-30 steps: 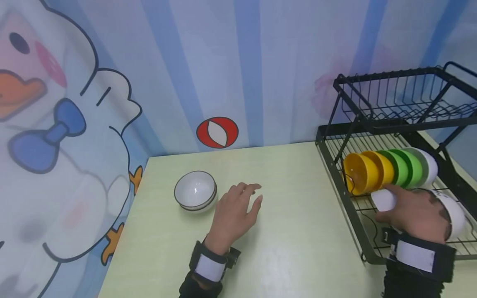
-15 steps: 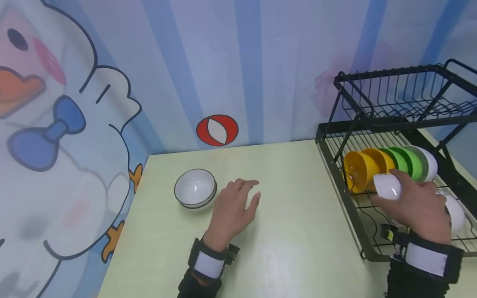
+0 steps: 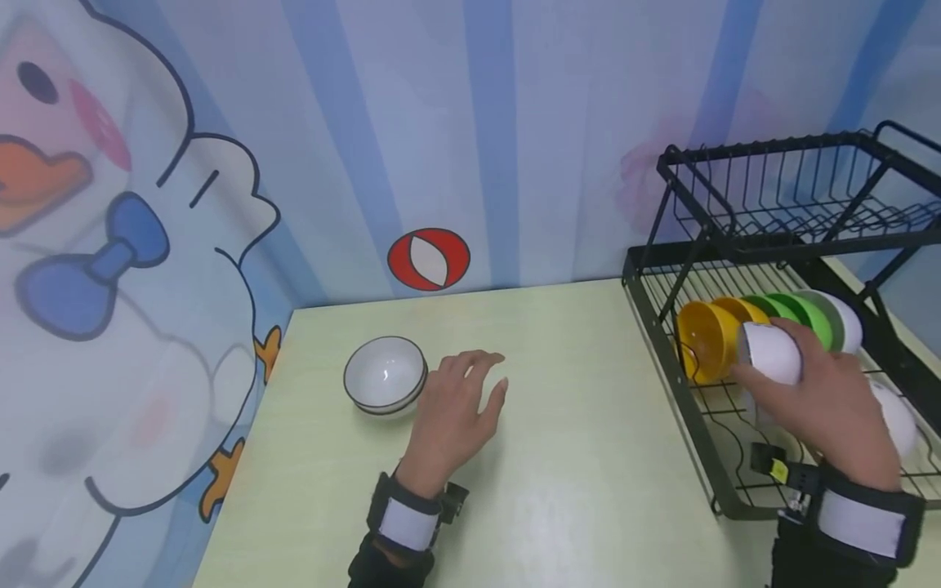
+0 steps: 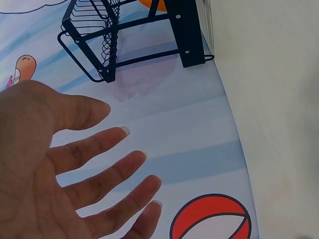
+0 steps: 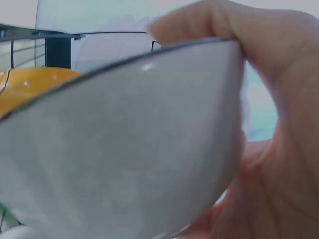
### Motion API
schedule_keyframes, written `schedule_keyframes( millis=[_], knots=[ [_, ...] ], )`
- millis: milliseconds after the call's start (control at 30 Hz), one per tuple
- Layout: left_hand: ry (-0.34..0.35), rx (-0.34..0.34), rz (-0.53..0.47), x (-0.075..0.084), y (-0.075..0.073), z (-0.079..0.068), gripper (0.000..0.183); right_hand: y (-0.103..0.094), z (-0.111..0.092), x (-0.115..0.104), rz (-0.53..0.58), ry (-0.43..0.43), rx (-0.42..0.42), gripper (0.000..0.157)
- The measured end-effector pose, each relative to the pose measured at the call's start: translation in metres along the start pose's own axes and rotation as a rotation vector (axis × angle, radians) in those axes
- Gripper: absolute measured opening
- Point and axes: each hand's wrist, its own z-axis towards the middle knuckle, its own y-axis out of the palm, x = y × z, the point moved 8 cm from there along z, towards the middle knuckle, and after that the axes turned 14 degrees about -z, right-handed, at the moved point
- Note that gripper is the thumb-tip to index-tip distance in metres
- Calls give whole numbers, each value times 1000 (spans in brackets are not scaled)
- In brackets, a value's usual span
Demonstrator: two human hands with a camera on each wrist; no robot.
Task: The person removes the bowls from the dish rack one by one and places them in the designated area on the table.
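Note:
My right hand [image 3: 831, 408] grips a white bowl [image 3: 775, 355] with a dark rim, over the lower tier of the black dish rack [image 3: 694, 457]. In the right wrist view this white bowl [image 5: 129, 144] fills most of the frame, thumb and fingers around its edge. Another white bowl [image 3: 895, 418] sits in the rack, partly behind that hand. My left hand [image 3: 452, 416] is held over the table with fingers relaxed and apart, holding nothing. Just left of it stand stacked white bowls [image 3: 385, 374] with dark rims. Spread fingers [image 4: 99, 179] show in the left wrist view.
Yellow bowls [image 3: 706, 339], green bowls [image 3: 812, 318] and a white bowl [image 3: 849, 322] stand on edge in a row on the lower tier. The upper rack tier [image 3: 809, 196] overhangs the back. A printed wall [image 3: 544, 163] borders the pale table [image 3: 573, 457].
My right hand has lifted the white bowl slightly and tilted it, drawing it away from the other white bowl behind. The left hand has shifted slightly left; the stacked bowls stay put.

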Motion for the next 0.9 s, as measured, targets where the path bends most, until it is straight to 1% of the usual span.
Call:
schedule_keyframes(
  millis=[167, 367, 467, 567, 900],
  knots=[
    [-7, -9, 1, 0, 0, 1, 31, -2, 4, -2, 44, -24, 17, 84],
    [-2, -4, -6, 1, 1, 1, 31, -6, 3, 2, 88, 25, 36, 82],
    [-1, 1, -10, 1, 0, 1, 31, -10, 1, 1, 106, 33, 58, 80],
    [1, 3, -13, 1, 0, 1, 31, -13, 1, -2, 124, 25, 81, 77],
    [4, -4, -21, 2, -1, 1, 34, -16, -2, -19, 223, -17, 87, 74]
  ],
)
